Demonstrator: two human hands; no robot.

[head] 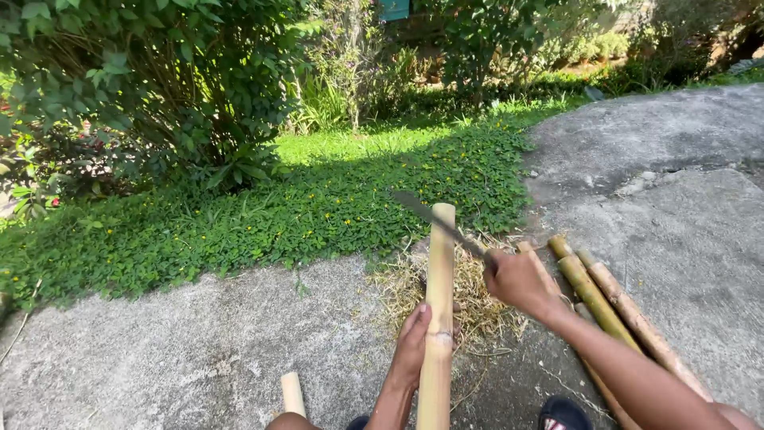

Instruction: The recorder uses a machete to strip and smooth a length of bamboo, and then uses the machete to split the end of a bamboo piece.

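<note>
Here we are out on the grey rock slab, and the left hand is wrapped around a pale bamboo pole standing nearly upright in the lower middle of the frame, fingers curled snugly round its left side, about halfway up the visible length. Over to the right, the right hand is closed tight on the handle of a long knife, and the blade runs up and left so it meets the top of the pole. It's a little blurred there, so whether the edge is already biting into the end or only touching it, I can't tell.

Behind the pole lies a heap of dry shavings, and a bundle of more bamboo lengths lies along the lower right. A short cut stub shows at the bottom left, a sandalled foot at the bottom edge, and green ground cover fills the upper left.

The risk, as I read it: the holding hand sits directly under the blade's line. If the pole tips or the knife glances off the hard rounded skin, the edge could run down toward those fingers. A pole-foot skidding on bare stone could cause exactly that.
</note>
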